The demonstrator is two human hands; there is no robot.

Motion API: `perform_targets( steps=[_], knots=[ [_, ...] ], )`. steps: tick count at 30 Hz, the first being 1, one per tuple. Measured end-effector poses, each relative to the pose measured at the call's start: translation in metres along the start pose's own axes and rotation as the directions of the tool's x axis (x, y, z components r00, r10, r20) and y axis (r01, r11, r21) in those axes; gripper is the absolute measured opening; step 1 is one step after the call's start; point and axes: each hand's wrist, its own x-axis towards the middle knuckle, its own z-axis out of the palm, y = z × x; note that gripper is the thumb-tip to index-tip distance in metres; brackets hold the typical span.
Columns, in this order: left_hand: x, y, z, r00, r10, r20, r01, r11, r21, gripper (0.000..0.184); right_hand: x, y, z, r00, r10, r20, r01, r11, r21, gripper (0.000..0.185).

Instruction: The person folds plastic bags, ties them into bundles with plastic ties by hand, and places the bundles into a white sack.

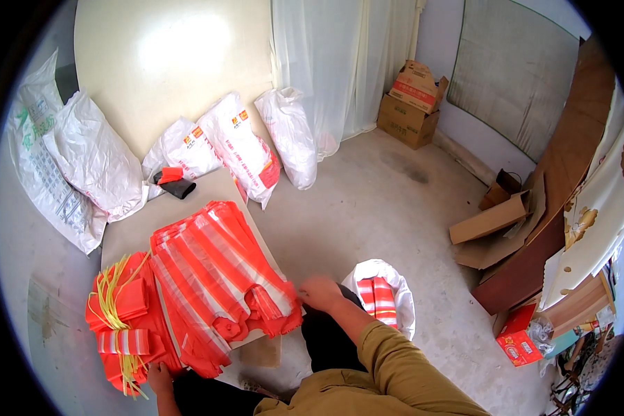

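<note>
A pile of red-and-white striped plastic bags (208, 267) lies spread over the table (222, 184). My right hand (319, 294) is at the pile's right edge, blurred, so its fingers cannot be made out. My left hand (161, 378) is low at the table's near left, beside folded red bags (128, 305); its fingers are partly hidden against the red plastic. Yellow ties (111, 295) lie across the folded bags, and a small striped bundle (123, 342) sits among them.
Full white sacks (239, 142) lean along the wall. An open white sack (408, 305) with striped bundles (378, 299) stands right of my knee. Stacked cartons (408, 121) are in the far corner; an open cardboard box (489, 220) and a red box (518, 340) are at right.
</note>
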Motion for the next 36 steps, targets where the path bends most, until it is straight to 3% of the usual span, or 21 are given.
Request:
perform_targets(
  steps=[4, 9, 15, 18, 24, 36],
  knots=[
    [-0.009, 0.014, -0.007, 0.996, 0.064, -0.053, -0.062, 0.997, 0.048, 0.033, 0.001, -0.003, -0.005, 0.999, 0.022, 0.043, -0.022, 1.0, 0.001, 0.027],
    [0.0, 0.001, 0.002, 0.999, 0.013, -0.039, -0.012, 1.0, 0.01, 0.033, 0.004, -0.008, -0.01, 0.981, 0.097, 0.17, -0.095, 0.995, -0.022, 0.026],
    [-0.012, 0.018, -0.007, 0.999, -0.016, -0.041, 0.013, 0.997, -0.079, 0.033, 0.002, -0.006, -0.008, 0.988, 0.084, 0.133, -0.083, 0.996, -0.011, 0.027],
    [-0.008, 0.012, -0.004, 0.998, 0.019, -0.059, -0.021, 0.999, -0.04, 0.034, 0.002, -0.001, 0.0, 1.0, 0.017, 0.015, -0.017, 1.0, 0.015, 0.027],
    [-0.006, 0.01, -0.003, 0.998, 0.035, -0.054, -0.037, 0.999, -0.026, 0.034, 0.002, -0.006, -0.006, 0.989, 0.082, 0.122, -0.082, 0.997, -0.002, 0.026],
    [-0.004, 0.004, -0.001, 0.999, 0.026, -0.04, -0.025, 1.0, 0.013, 0.033, 0.003, -0.001, 0.0, 0.997, 0.058, 0.06, -0.059, 0.998, 0.026, 0.022]
  ],
)
